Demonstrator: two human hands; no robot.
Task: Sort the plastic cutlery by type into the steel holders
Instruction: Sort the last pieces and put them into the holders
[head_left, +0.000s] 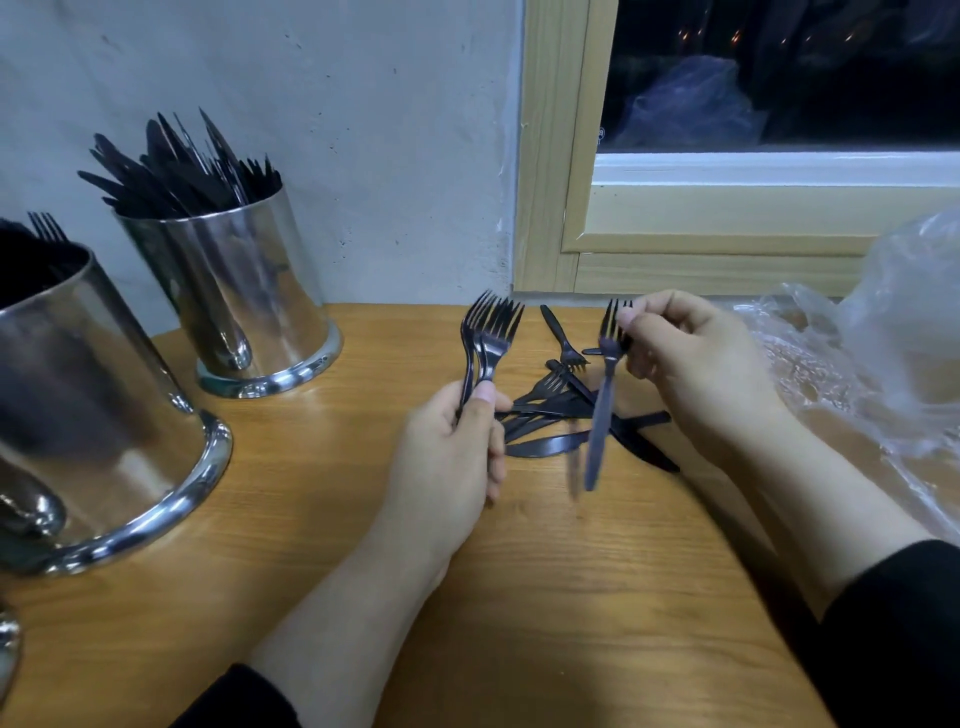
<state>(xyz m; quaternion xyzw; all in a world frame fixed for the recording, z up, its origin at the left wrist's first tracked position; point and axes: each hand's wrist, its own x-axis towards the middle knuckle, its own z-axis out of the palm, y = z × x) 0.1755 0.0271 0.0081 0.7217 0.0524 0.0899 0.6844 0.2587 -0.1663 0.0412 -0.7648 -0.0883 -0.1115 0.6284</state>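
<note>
Right hand (685, 358): fingers curled, thumb and fingertips pinching a single black fork (602, 395) just below its head. Tines up, handle hanging almost straight down, tip tilted slightly to the left; lower part blurred. Long axis near vertical, most of the handle below and left of the fingers, clear of the tabletop.

Left hand (457, 441): fingers wrapped, thumb pressed on top, gripping a bundle of forks (491, 338) by the handles. Tines up and away, fanned above the thumb; handles hidden inside the fist. Exact count hard to tell.

Between the two hands, just below and behind the fingertips: a loose pile of black cutlery (566, 415) flat on the wooden table (519, 597), forks and knives crossed at mixed angles, one small fork at the far edge with tines toward the person.

Well left of the left hand: a steel holder (244, 301) packed with black knives, blades up and leaning left. Nearer and further left: a second steel holder (93, 426), fork tines showing at its rim.

Right of the right hand: crumpled clear plastic bag (872, 353). Beyond: wall and wood-framed window (550, 156).
</note>
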